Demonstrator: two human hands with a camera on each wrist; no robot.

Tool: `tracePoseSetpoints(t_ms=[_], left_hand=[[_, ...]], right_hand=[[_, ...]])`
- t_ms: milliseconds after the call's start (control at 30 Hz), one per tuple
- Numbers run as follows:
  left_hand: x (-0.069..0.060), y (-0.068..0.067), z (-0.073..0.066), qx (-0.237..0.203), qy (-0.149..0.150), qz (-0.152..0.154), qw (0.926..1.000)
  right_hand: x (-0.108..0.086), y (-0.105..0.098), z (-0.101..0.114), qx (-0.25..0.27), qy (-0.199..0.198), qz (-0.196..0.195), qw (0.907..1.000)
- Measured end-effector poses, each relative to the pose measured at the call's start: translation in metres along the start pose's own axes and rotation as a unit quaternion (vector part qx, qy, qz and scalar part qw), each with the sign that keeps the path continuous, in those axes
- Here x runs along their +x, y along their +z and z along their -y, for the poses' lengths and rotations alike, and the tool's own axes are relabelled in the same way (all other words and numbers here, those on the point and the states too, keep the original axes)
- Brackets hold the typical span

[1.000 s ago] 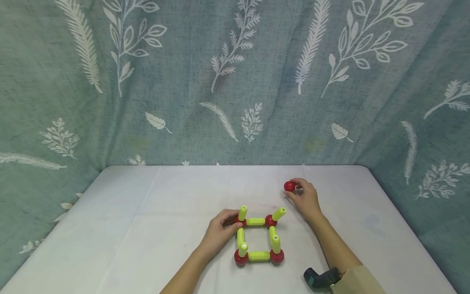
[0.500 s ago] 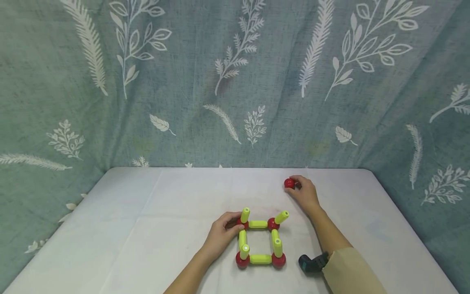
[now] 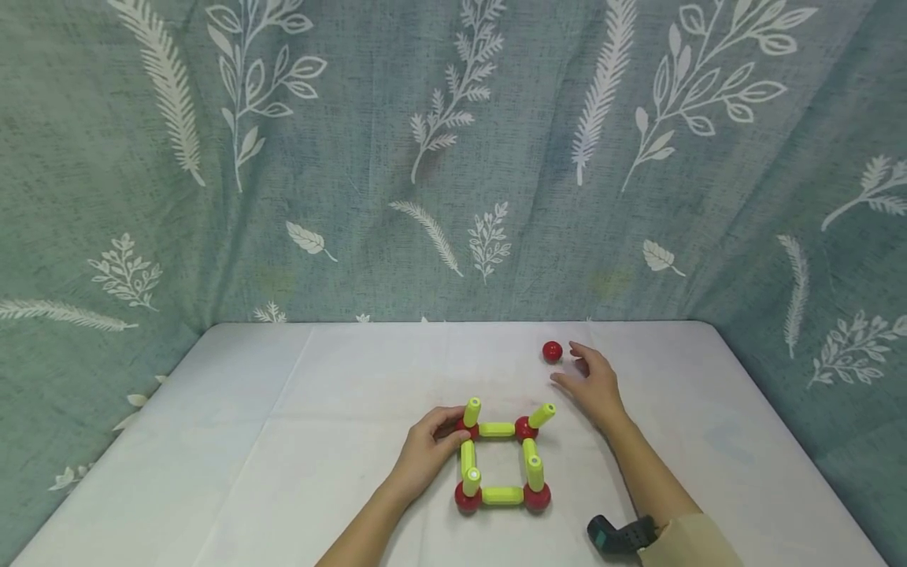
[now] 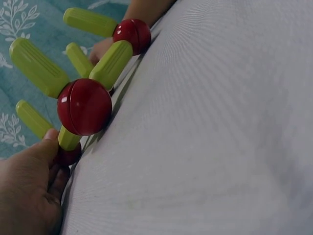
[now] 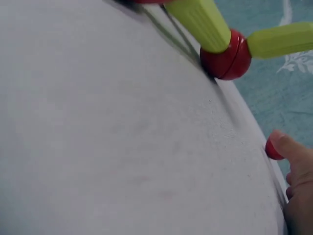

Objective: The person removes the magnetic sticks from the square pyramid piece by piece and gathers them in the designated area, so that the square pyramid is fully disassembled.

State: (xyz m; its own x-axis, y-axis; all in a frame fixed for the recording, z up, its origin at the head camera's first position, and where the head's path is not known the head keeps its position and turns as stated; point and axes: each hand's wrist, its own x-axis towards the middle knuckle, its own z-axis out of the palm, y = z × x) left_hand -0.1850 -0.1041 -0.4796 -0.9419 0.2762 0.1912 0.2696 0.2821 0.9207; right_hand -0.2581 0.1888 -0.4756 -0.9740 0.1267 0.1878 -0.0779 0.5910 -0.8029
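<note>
A square frame of yellow-green sticks (image 3: 501,495) and red balls (image 3: 537,497) lies on the white table, with a short stick rising from each corner. My left hand (image 3: 423,450) grips its far-left corner ball (image 3: 468,431), thumb on the near side; in the left wrist view the hand (image 4: 32,181) partly hides that ball (image 4: 69,154). Farther back, a loose red ball (image 3: 553,351) rests on the table. Beside it is my right hand (image 3: 595,387), thumb and fingers spread, with a small gap to the ball.
The white-covered table (image 3: 340,378) stretches out on both sides of the frame. A green leaf-patterned curtain (image 3: 368,157) hangs behind and along its sides. On the right forearm sits a dark strapped device (image 3: 620,537), by a beige sleeve (image 3: 690,542).
My right hand has let go of the loose red ball and drawn slightly back from it, fingers spreading. The left hand keeps its grip on the corner of the frame.
</note>
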Motion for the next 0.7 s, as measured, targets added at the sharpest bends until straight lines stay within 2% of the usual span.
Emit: tracePoseSetpoints(t_ms=[133,367,533,633,700], left_hand=[[0.000,0.001,-0.001,0.005,-0.004,-0.004,1.0000],[-0.008,-0.002,-0.035,0.015,-0.020,-0.021,0.9995],[-0.008,-0.002,-0.035,0.013,-0.016,-0.027,0.9994],[-0.008,-0.002,-0.035,0.009,-0.015,-0.024,0.9995],[-0.007,-0.002,-0.034,0.005,-0.017,-0.022,0.9996]], right_hand=[[-0.019,-0.002,0.001,0.011,-0.020,-0.006,0.9997],[-0.057,0.003,0.011,0.020,-0.084,-0.005,0.9963],[-0.081,0.006,0.020,0.062,-0.110,0.038,0.9914],[-0.088,0.009,0.023,0.098,-0.134,0.060,0.9844],[-0.090,0.012,0.025,0.109,-0.147,0.060,0.9814]])
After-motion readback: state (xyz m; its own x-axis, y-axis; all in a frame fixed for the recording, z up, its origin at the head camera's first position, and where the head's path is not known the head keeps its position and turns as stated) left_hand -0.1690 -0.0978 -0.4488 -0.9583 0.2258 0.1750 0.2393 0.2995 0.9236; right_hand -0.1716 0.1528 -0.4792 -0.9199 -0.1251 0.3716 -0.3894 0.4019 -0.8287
